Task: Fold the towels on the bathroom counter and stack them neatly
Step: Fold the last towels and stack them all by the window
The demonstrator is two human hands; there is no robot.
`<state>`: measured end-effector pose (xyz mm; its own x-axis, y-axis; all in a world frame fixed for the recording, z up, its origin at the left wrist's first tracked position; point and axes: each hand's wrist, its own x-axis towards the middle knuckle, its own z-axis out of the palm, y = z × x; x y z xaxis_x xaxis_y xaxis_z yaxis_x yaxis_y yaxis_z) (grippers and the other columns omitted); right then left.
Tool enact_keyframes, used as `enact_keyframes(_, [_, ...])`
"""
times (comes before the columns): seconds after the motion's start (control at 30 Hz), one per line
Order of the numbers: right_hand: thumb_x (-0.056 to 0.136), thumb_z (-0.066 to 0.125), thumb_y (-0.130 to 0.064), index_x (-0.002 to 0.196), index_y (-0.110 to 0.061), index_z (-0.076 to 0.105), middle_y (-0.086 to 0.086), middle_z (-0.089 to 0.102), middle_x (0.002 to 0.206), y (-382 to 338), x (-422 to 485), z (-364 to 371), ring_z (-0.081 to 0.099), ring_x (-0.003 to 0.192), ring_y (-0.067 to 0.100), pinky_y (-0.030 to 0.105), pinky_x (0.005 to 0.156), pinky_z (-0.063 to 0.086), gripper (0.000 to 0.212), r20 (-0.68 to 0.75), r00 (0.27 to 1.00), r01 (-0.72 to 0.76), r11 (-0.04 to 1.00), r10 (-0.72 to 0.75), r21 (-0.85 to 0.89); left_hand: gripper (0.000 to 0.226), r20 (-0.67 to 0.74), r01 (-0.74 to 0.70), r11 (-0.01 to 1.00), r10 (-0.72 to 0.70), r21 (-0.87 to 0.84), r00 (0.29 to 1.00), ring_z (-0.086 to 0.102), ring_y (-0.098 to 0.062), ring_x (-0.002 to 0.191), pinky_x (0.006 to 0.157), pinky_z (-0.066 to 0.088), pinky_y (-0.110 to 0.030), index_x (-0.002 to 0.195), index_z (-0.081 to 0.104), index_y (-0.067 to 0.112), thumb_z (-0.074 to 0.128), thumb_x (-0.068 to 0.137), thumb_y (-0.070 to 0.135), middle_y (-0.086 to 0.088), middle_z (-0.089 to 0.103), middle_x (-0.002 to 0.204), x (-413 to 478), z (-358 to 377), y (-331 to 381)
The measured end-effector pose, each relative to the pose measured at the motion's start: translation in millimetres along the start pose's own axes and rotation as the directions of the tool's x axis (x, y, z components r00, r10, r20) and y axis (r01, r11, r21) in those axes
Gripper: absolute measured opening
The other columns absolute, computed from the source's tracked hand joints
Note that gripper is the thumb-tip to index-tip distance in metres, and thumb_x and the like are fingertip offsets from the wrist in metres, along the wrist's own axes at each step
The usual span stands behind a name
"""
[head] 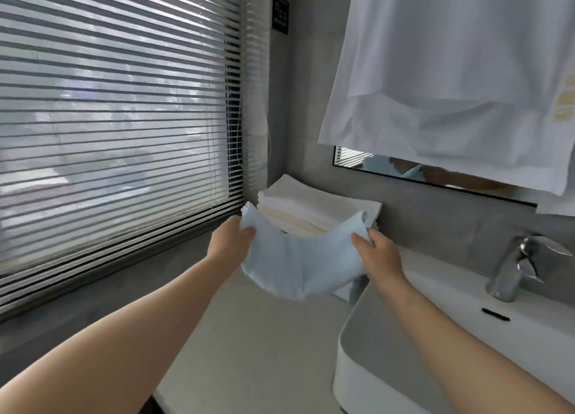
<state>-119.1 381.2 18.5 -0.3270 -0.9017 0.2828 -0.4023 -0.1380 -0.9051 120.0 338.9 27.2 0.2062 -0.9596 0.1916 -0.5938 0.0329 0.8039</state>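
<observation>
A light blue towel hangs in the air above the white counter, sagging in the middle. My left hand pinches its upper left corner. My right hand grips its upper right edge. Right behind the blue towel, a stack of folded white towels sits in the back corner of the counter against the wall. The towel's lower edge hangs just above the counter, near the basin's left rim.
A white basin with a chrome tap fills the right side. Closed window blinds run along the left. A white garment hangs over the mirror above the counter.
</observation>
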Motion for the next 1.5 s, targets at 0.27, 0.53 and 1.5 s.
enact_keyframes(0.27, [0.092,0.053,-0.019,0.084,-0.003,0.061,0.01,0.062,0.083,-13,85,32,0.056,0.079,0.026,0.033,0.071,0.041,0.019,-0.131,0.99,-0.041,0.995,0.053,0.093,0.02,-0.003,-0.122,0.99,0.122,-0.072,0.993,0.057,-0.027,0.091,0.071,0.039,-0.032,0.107,0.057,0.008,0.049,0.093,0.02,-0.007,0.061,0.097,102,1,17])
enact_keyframes(0.53, [0.093,0.052,-0.021,0.083,-0.011,0.061,0.006,0.062,0.086,-6,135,50,0.056,0.08,0.022,0.032,0.072,0.042,0.017,-0.277,0.957,-0.064,0.995,0.082,0.074,0.022,0.071,-0.202,0.956,0.221,-0.213,0.973,0.058,-0.024,0.092,0.074,0.043,-0.033,0.109,0.057,0.009,0.049,0.094,0.023,-0.004,0.062,0.098,197,23,22])
enact_keyframes(1.5, [0.095,0.048,-0.012,0.082,-0.012,0.055,0.001,0.053,0.078,73,217,80,0.052,0.074,0.019,0.032,0.067,0.048,0.015,-0.54,0.767,-0.333,0.934,0.347,0.127,0.024,0.342,-0.131,0.984,0.165,-0.121,0.925,0.051,-0.028,0.08,0.067,0.041,-0.034,0.112,0.051,0.005,0.045,0.096,0.021,-0.015,0.056,0.099,341,148,-2])
